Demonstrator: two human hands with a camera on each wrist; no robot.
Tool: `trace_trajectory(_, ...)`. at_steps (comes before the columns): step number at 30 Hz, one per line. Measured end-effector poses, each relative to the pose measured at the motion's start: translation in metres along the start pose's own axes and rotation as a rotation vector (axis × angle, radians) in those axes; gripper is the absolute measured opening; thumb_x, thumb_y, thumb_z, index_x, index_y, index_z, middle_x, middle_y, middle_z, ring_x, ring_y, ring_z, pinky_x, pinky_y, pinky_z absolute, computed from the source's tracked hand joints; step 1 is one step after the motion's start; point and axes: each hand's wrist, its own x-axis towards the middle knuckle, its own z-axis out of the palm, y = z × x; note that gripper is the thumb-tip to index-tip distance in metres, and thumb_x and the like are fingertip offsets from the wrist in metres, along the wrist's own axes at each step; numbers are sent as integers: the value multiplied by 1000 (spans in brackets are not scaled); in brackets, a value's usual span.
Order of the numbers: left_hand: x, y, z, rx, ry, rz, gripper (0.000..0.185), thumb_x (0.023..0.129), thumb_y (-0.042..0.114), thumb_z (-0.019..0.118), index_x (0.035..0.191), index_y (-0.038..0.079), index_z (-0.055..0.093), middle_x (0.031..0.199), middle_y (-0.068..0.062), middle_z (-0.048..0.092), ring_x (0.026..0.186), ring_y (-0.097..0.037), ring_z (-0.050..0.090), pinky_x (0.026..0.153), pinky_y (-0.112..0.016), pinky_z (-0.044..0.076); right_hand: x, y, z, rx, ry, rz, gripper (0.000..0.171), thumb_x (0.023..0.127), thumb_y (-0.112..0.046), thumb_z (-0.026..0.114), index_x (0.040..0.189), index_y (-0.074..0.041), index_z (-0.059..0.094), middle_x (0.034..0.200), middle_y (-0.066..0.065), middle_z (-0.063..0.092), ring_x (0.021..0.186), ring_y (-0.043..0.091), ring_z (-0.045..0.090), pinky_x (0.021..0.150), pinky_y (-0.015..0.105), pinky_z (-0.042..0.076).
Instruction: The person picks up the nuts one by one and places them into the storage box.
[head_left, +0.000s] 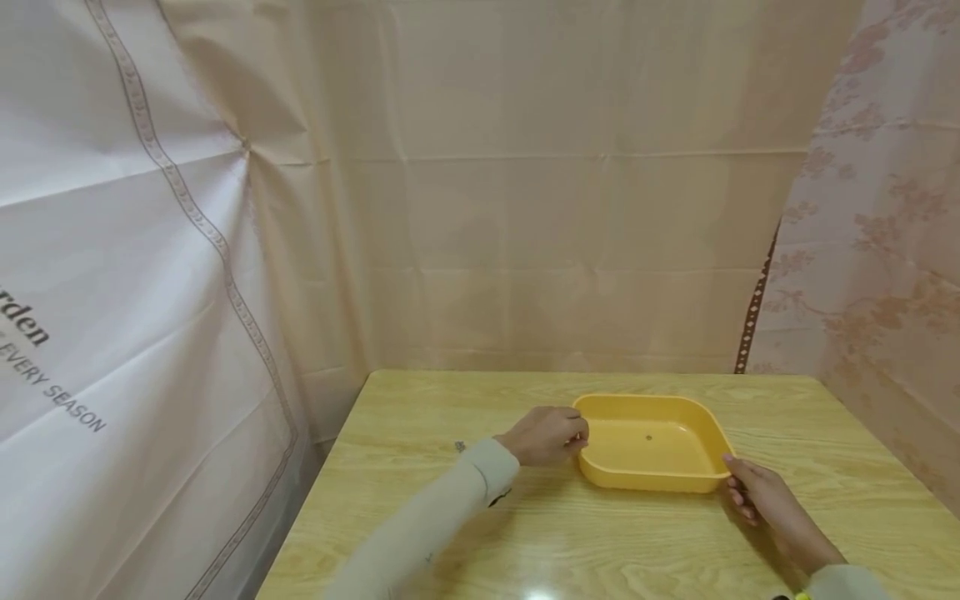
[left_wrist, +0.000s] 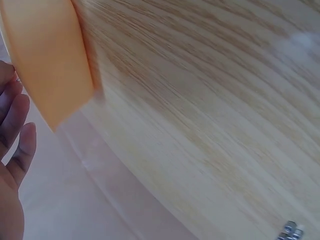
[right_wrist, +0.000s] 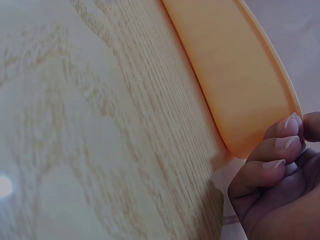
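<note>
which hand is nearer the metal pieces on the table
The left hand, gripping the end of the yellow tray closest to those metal pieces; the right hand holds the opposite end.

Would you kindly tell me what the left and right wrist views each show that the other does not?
Only the left wrist view shows the left hand at the edge of the yellow tray, plus small metal pieces. Only the right wrist view shows the right hand gripping the tray's rim. Both show the tray's outer side and the wood-grain table.

Room nearside, yellow tray [head_left: 652, 482] beyond, metal pieces [head_left: 461, 447] left
</note>
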Motion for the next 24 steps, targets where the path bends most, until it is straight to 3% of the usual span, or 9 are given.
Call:
trace_trajectory(9, -20, -14, -1, 14, 34, -31, 9, 102, 25, 66, 98, 20, 73, 88, 12, 63, 72, 5, 50, 64, -9, 41, 1, -1, -1, 5, -3, 0, 49, 109, -54, 40, 88, -10, 50, 72, -3, 47, 56, 9, 43, 51, 24, 41)
trace_trajectory(24, -67, -31, -6, -21, -59, -148, 8, 102, 25, 67, 100, 19, 73, 92, 9, 66, 74, 2, 53, 67, -12, 44, 0, -1, -1, -5, -12, 17, 52, 107, -58, 39, 88, -11, 50, 73, -3, 48, 58, 9, 44, 53, 26, 42)
